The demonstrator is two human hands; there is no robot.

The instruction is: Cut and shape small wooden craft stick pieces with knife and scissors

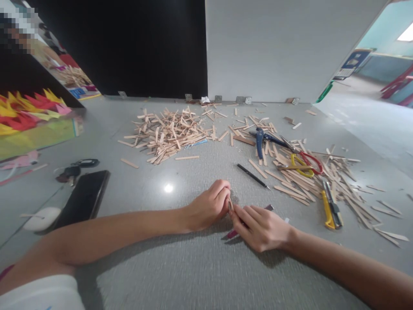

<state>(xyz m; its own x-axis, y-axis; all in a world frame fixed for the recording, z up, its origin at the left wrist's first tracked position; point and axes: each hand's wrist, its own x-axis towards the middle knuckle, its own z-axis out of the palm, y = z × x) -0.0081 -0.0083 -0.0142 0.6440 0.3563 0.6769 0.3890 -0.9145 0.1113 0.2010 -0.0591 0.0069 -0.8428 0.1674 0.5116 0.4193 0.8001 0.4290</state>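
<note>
Where both hands meet near the middle of the grey tabletop point(180, 258), a small wooden stick point(230, 204) stands pinched between them, close above the surface. The left hand point(209, 207) is curled almost shut, thumb and fingertips closed on the stick from the left. The right hand point(258, 226) is curled too, its fingertips closed on the same stick from the right. A pink-handled tool point(232, 234) lies under the right palm; whether it is gripped cannot be told.

Nothing is kept in a box or tray; everything lies loose. A heap of wooden sticks point(167, 131) sits well behind the hands, and a second scatter of sticks point(342, 185) spreads to the right, with blue pliers point(260, 142), scissors point(306, 163) and a yellow utility knife point(329, 211) lying among it. A black pen point(253, 176) lies just beyond the right hand. To the left are a black phone point(84, 198) and a white mouse point(41, 218).
</note>
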